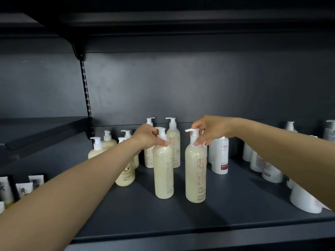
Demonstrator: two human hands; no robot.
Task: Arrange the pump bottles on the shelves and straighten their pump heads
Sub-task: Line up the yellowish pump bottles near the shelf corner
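Closest to the camera, two bare forearms come in from the lower left and the right edge of the frame and meet mid-picture over a dark, matte grey shelf (pixel 208 216). Two tall, slim cylinder bottles stand upright just beside each other at centre, both translucent plastic with a creamy pale-yellow fill and white pump tops.

The left hand (pixel 147 136) has its fingers closed around the neck and pump of the left bottle (pixel 163 171) — thumb tip pressed on the shoulder. This bottle's label faces away, only faint print showing.

The right hand (pixel 208 130) pinches the pump collar of the right bottle (pixel 195 175) with thumb and fingers curled in, nozzle pointing toward the left of the frame. Red characters run down its front.

Behind them, two more tall bottles (pixel 173 142) of the same kind stand near the back panel. Left of centre sits a cluster of squat, rounder cream bottles (pixel 126 172). Right of centre and trailing toward the right edge are smooth white bottles (pixel 220 154), opaque — contents can't be told.

At the lower left edge, white tubes (pixel 23 190) with dark print. The back wall (pixel 199 84) is the same flat dark metal, with a slotted upright (pixel 86 87) at upper left.
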